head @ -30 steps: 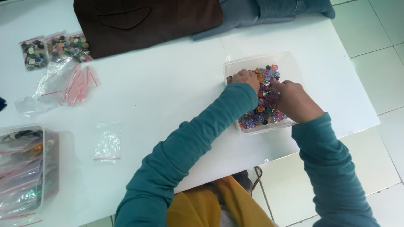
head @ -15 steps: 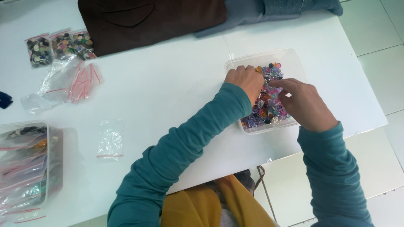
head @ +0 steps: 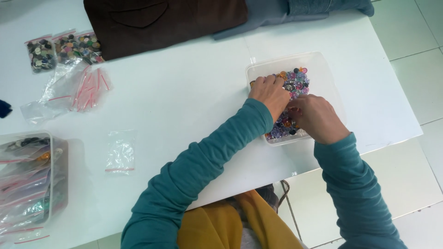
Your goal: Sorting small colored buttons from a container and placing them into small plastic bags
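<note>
1. White rectangular table (head: 184, 106), brown cloth (head: 161, 20) at far edge.
2. Clear square plastic tub (head: 323, 74) near table's right end, holding mixed coloured beads (head: 295, 83).
3. Left hand (head: 270, 94), fingers curled into beads; grasp unclear.
4. Right hand (head: 316, 117) just beside, fingertips pinched together; contents hidden.
5. Small clear zip bag (head: 121, 151), well apart.

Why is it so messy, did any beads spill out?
No spill shows. The colourful beads all sit inside the clear tub, where the left hand and right hand dig. Loose empty bags just lie scattered on the white table.
</note>
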